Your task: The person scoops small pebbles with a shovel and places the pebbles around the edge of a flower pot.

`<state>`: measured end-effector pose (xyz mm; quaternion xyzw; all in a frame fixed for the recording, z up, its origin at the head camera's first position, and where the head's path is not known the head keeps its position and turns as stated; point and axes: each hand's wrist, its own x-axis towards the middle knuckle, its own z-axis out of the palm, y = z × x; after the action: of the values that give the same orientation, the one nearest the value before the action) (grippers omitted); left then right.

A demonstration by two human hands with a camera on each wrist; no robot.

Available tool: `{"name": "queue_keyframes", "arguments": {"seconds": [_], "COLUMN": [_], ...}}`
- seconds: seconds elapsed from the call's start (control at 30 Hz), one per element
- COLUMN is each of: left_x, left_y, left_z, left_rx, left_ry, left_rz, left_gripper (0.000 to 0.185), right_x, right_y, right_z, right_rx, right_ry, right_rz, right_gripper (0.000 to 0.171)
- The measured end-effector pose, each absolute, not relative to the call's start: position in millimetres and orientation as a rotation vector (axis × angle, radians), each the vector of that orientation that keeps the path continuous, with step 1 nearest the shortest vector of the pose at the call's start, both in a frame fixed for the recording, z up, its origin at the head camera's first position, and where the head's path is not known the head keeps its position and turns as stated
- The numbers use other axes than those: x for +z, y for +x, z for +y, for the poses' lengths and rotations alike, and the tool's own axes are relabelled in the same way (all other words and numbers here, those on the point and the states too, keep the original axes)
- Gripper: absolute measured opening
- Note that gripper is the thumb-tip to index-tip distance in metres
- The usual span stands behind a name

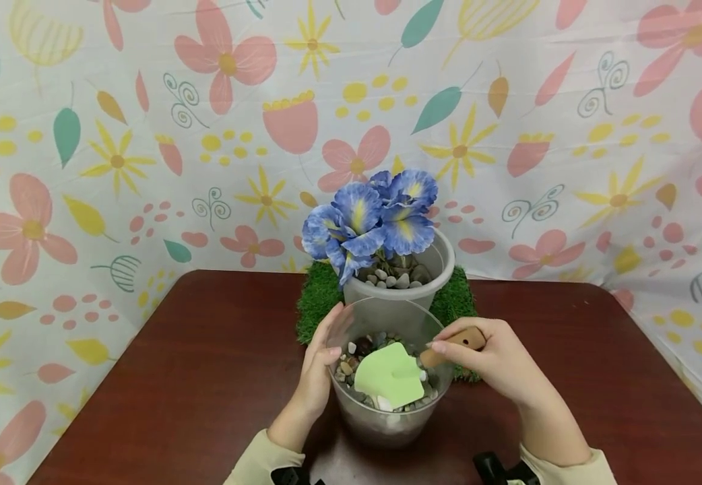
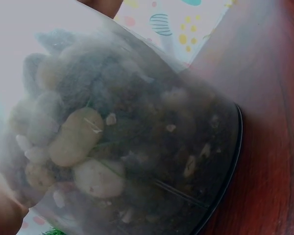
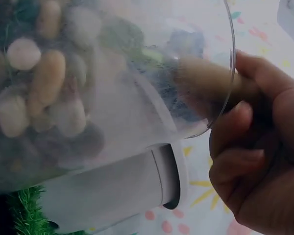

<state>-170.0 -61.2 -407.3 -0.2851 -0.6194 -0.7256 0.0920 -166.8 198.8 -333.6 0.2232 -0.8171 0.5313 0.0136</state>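
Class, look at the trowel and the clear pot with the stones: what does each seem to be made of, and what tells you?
Trowel: the pale green blade looks like matt plastic or painted metal, smooth and evenly coloured; the handle, gripped by the right hand, looks like light wood, tan and unpainted.
Clear pot: probably plastic, frosted but see-through, since the stones show through its thin wall; the left hand holds it.

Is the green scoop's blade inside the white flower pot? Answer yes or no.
No: in the head view the green scoop lies on pebbles in the clear cup, in front of the white flower pot.
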Motion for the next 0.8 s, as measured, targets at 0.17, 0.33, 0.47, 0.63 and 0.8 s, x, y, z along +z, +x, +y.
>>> {"name": "queue_keyframes", "arguments": {"seconds": [0.17,0.33,0.47,0.63,0.8], "left_x": [-408,-407,-408,-409,-409], "left_y": [-170,-172,-173,-174,-173], "left_z": [-63,-65,-65,-65,-64], "left_rx": [-2.150,-2.133,-2.121,-2.114,-2.106], "left_ry": [-0.873,-0.907,-0.917,-0.905,-0.892], "left_rz": [-1.837,-1.841,-1.837,-1.842,-1.847], "left_gripper": [0.059,0.058,0.058,0.058,0.058], "right_x": [-335,-332,-332,-338,-340], "right_y": [-167,-165,-165,-167,-166], "right_z": [200,203,207,199,193], "right_rx": [1.820,1.877,1.869,1.824,1.823], "right_ry": [0.878,0.868,0.906,0.967,1.008], "right_rz": [-2.506,-2.515,-2.487,-2.515,-2.517], "right_gripper": [0.017,0.021,0.021,0.020,0.019]}}
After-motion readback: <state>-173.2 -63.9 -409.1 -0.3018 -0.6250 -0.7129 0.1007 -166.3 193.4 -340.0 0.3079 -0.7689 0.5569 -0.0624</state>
